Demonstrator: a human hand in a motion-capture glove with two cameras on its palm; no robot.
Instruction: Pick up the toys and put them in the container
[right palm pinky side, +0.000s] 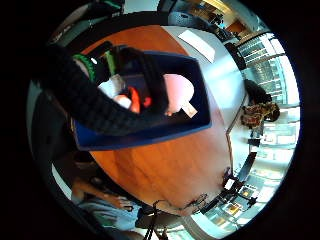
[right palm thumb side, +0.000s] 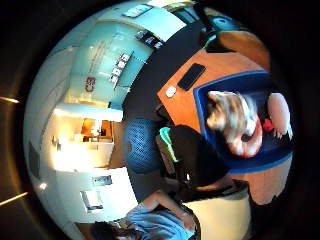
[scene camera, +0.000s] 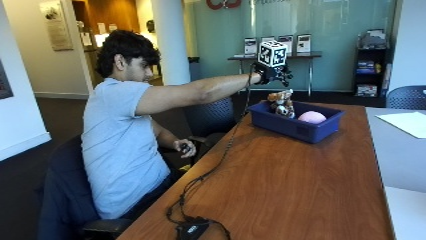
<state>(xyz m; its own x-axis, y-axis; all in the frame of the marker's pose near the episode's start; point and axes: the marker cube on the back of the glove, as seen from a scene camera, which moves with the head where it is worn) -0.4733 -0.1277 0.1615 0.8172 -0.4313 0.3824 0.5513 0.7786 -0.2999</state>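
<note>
Outside view puts the gloved right hand (scene camera: 271, 74) raised above the near end of the blue container (scene camera: 293, 127), arm stretched out from the seated person; whether its fingers are curled or straight I cannot tell, and nothing shows clearly held in them. Just under the hand, a brown and white plush toy (scene camera: 281, 102) stands up out of the container, and the thumb side palm view shows it (right palm thumb side: 231, 116) lying across an orange ring-shaped toy (right palm thumb side: 246, 145). Beside them sits a smooth, rounded pink toy (scene camera: 311, 117) with a small tag, and something small and red (right palm thumb side: 268, 125) lies between. The container rests on the brown wooden surface (scene camera: 286, 185), towards its far end. No toys show on that surface outside the container, so the task looks finished or nearly so.
</note>
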